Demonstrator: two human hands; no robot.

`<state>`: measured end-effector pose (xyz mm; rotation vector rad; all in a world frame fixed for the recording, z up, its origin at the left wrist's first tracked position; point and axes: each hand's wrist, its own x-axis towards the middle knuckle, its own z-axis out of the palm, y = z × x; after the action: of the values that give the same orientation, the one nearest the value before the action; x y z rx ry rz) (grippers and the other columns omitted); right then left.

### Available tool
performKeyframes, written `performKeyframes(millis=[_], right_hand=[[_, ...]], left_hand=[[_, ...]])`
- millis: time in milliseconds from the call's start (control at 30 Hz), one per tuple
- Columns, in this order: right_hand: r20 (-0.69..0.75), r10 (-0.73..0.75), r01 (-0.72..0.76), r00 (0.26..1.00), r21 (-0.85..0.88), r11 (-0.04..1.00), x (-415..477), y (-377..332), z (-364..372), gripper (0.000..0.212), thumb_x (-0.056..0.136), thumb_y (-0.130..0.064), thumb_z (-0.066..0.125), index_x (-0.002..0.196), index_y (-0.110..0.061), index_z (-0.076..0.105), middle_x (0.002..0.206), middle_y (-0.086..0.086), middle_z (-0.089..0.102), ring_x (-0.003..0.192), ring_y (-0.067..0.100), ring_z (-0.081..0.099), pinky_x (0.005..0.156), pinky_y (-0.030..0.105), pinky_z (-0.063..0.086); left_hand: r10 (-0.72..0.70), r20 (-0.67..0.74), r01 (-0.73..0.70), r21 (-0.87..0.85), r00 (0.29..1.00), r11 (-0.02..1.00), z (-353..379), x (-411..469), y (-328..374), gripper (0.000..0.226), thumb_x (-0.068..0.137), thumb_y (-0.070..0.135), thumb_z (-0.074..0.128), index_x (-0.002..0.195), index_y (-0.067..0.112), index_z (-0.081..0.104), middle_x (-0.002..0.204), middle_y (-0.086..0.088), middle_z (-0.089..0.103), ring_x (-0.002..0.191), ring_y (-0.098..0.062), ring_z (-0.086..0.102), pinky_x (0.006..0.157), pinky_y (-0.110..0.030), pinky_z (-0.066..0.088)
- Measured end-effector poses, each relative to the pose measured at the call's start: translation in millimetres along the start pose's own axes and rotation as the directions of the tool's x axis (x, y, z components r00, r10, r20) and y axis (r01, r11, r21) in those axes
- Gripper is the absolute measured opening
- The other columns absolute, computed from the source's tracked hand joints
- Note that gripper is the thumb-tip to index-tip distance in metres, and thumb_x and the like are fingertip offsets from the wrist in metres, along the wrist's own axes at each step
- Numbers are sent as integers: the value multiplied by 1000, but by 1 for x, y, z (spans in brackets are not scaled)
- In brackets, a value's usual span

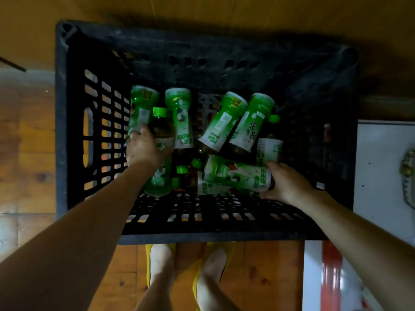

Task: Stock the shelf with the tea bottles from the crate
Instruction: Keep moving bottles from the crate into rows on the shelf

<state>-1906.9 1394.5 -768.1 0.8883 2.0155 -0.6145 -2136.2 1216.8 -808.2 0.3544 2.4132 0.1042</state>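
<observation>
- A wooden floor [33, 142] of orange-brown boards runs under everything, with a white panel [381, 164] at the right edge.
- A black slatted plastic crate [61, 131] stands on the floor, seen from straight above.
- The tea bottles [224, 122], all with green-and-white labels, lie loose in the bottom of the crate, some leaning on each other, some flat.
- The left hand [143, 149] reaches into the crate's left half, its fingers wrapped round a green-capped bottle [162, 131] with dark tea showing above its label.
- The right hand [287, 185] is in the near right part, fingers and thumb closed round the end of a lying bottle [238, 173] that points left.
- Two feet in yellow slippers [149, 261] stand just beside the crate's near wall.
</observation>
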Motion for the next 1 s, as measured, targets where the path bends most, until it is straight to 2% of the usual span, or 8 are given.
performKeyframes(millis=[167,333,433,533,667,767,867,1000], right_hand=[[-15,-53,54,998,70,996,-16,-4,-13,62,63,-40,79,114,-15,53,112,6,57,102,24,55,78,32,46],[-84,-14,27,996,159,987,-42,-16,-27,51,63,-52,74,95,-16,56,94,3,61,84,21,58,70,34,48],[-149,54,-13,987,263,965,-66,-26,-42,54,63,-55,71,99,-17,57,93,1,62,85,21,59,71,34,51],[-226,113,0,967,448,894,-104,-34,-63,47,67,-48,73,100,-17,58,86,-6,60,79,13,57,64,24,46],[-408,117,131,906,532,837,-170,-47,-104,47,66,-39,77,104,-21,55,85,-13,56,77,3,55,61,16,45],[-531,88,221,843,490,844,-223,-58,-141,50,65,-41,77,104,-26,51,85,-17,55,77,-2,54,63,14,47],[-623,66,266,779,424,866,-274,-67,-181,63,62,-47,76,113,-16,55,97,-3,64,88,10,60,70,23,53],[-697,55,298,714,375,878,-349,-78,-235,64,63,-40,79,117,-13,58,90,-8,57,84,8,55,63,0,40]], left_hand=[[1,-50,-11,-212,999,977,2,-6,-4,73,74,28,75,132,7,35,127,-24,43,114,-42,45,93,-47,41],[100,-177,-173,-469,979,866,-19,-32,5,75,75,17,75,138,13,34,131,-18,45,116,-32,48,99,-38,40],[135,-279,-260,-483,951,836,-51,-56,18,75,75,20,74,138,14,34,130,-16,45,115,-27,44,90,-22,32],[227,-348,-375,-453,910,809,-92,-87,27,73,73,20,75,136,12,38,124,-17,49,110,-24,44,82,-16,29],[282,-347,-429,-490,895,759,-151,-136,41,78,69,26,77,136,17,38,123,-9,47,105,-17,47,89,-30,42],[328,-363,-480,-508,872,715,-199,-177,53,78,66,33,72,134,16,40,121,-4,49,109,-21,50,89,-44,48],[368,-371,-518,-512,853,685,-245,-217,68,79,64,31,73,133,12,41,123,-10,53,112,-24,52,91,-40,47],[374,-385,-536,-580,844,614,-314,-273,88,82,60,39,73,133,17,41,124,-6,55,115,-23,52,95,-42,46]])
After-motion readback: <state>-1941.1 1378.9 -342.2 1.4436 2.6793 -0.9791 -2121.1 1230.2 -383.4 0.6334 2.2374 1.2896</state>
